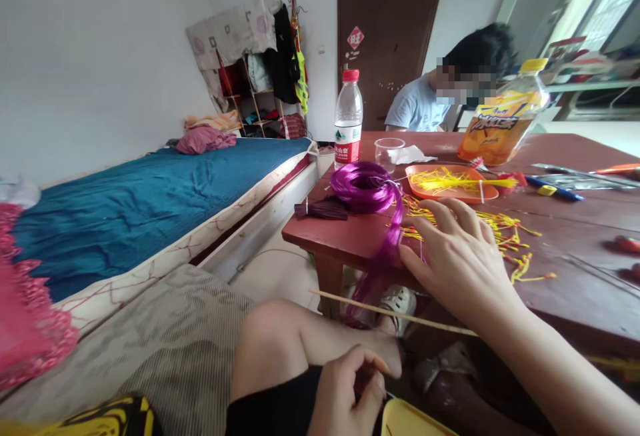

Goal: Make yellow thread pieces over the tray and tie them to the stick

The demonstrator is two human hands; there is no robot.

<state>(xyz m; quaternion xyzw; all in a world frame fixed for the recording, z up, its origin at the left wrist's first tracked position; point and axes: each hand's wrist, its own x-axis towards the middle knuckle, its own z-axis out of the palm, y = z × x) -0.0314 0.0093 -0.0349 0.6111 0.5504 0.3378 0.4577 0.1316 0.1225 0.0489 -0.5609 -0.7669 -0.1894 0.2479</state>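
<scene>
My right hand (457, 259) reaches over the edge of the dark red table (575, 249), fingers spread, with the thumb and fingertips resting by a hanging purple thread bundle (373, 196) and loose yellow threads (505, 229). My left hand (350, 389) is low by my knee, fingers pinched together on the end of a thin wooden stick (395, 313) that runs across under the right wrist. The purple threads coil on the table and trail down over its edge.
An orange tray (453, 183) holds more yellow threads. A water bottle (348, 119), a clear cup (389, 154), an orange drink bottle (505, 116) and pens stand on the table. Another person sits at the far side. A bed with a blue cover (150, 196) is on the left.
</scene>
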